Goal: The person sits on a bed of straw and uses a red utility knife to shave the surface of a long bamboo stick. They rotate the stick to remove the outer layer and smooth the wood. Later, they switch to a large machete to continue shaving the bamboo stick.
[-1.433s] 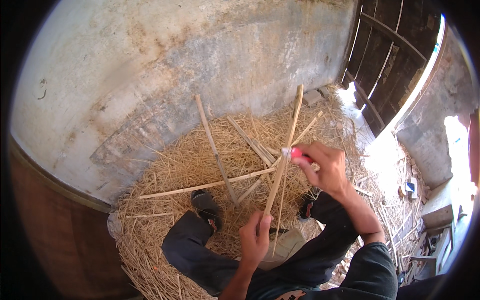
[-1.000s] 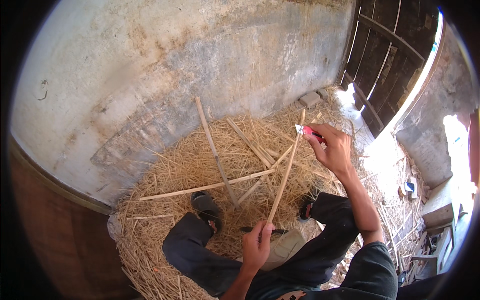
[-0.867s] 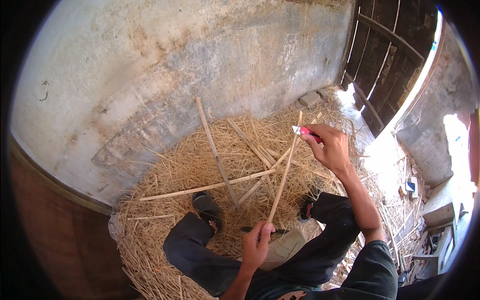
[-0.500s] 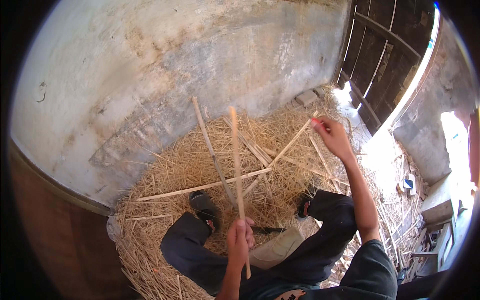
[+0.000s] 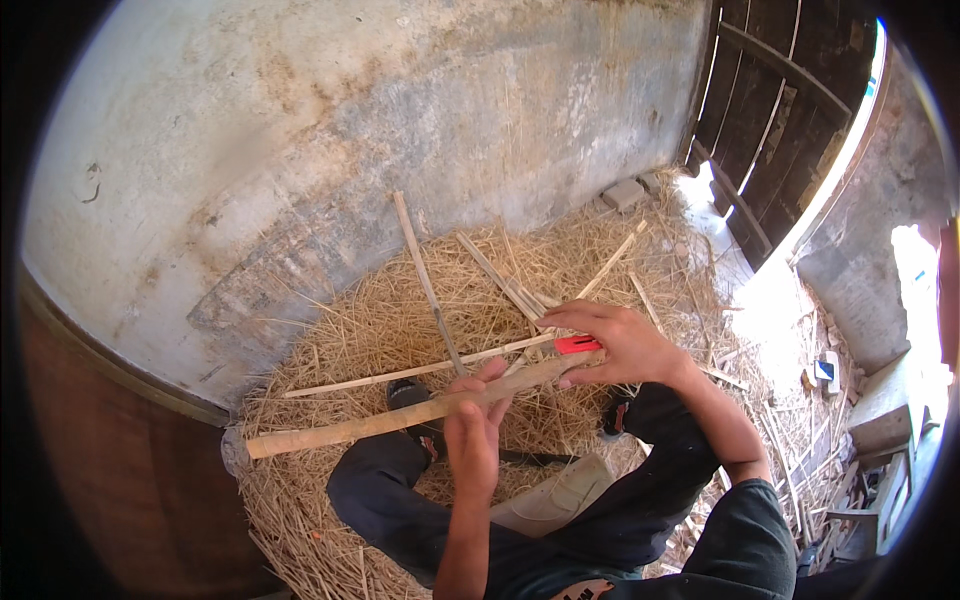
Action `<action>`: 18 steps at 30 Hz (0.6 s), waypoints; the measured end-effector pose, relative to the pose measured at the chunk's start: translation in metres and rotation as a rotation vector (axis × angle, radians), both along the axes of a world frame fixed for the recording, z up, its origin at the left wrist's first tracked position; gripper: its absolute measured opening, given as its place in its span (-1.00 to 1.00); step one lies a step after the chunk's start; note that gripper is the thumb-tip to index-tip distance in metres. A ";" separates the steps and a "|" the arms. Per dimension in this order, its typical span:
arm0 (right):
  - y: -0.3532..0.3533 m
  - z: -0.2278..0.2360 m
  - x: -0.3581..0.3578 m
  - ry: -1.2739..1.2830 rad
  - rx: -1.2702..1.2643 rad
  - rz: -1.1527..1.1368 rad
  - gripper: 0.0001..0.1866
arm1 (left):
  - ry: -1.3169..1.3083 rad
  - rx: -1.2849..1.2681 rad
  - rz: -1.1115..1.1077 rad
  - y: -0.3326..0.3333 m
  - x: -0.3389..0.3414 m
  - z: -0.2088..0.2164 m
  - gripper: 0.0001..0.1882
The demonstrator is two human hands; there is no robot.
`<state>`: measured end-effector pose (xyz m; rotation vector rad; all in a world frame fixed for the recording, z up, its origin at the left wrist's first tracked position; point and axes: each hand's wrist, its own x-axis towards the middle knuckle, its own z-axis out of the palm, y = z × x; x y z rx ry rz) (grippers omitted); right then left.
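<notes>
A flat, light-brown wooden strip (image 5: pixel 345 427) lies across in front of me, slanting up to the right. My left hand (image 5: pixel 473 432) is closed round its middle, with the thumb on its face. At the strip's right end, my right hand (image 5: pixel 625 345) has its fingers curled round a small red object (image 5: pixel 577 345) with a dark slot; its exact kind is not clear. The thumb of that hand is by the strip's edge. Just beyond, a thin pale strip (image 5: pixel 400 376) lies on the straw, and a longer stick (image 5: pixel 418 255) leans toward the wall.
Loose straw (image 5: pixel 370 330) covers the floor round my shoes. More split sticks (image 5: pixel 500 275) lie crossed beyond my hands. Between my legs is a beige block-like piece (image 5: pixel 555 495) beside a dark bar (image 5: pixel 535 458). A stained wall (image 5: pixel 400 120) rises ahead; a dark plank door (image 5: pixel 770 110) stands right.
The strip has swung from upright to nearly level across my front. My right hand has come down and inward to its right end with the red object. My left hand has risen slightly.
</notes>
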<state>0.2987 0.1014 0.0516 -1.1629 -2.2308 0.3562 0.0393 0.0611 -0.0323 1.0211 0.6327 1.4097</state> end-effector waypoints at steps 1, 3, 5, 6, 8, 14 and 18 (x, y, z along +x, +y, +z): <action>-0.002 0.003 -0.001 -0.055 -0.039 0.000 -0.38 | -0.008 -0.009 -0.014 -0.003 0.000 -0.001 -0.56; -0.005 0.008 0.000 -0.165 -0.117 0.000 -0.43 | -0.010 -0.028 -0.016 -0.007 0.003 0.002 -0.56; -0.003 0.006 0.002 -0.177 -0.062 0.023 -0.51 | -0.004 -0.046 0.004 -0.009 0.005 0.008 -0.55; -0.003 0.006 0.003 -0.186 -0.034 0.034 -0.55 | -0.004 -0.055 0.010 -0.009 0.006 0.010 -0.55; -0.003 0.008 0.004 -0.232 0.012 0.021 -0.58 | 0.025 -0.069 0.007 -0.009 0.006 0.011 -0.54; 0.002 0.018 0.026 -0.183 0.072 -0.063 -0.65 | 0.885 -0.129 -0.252 -0.036 -0.044 0.058 -0.42; 0.001 0.025 0.041 -0.197 0.040 -0.100 -0.67 | 1.255 0.617 0.402 -0.054 -0.075 0.097 -0.35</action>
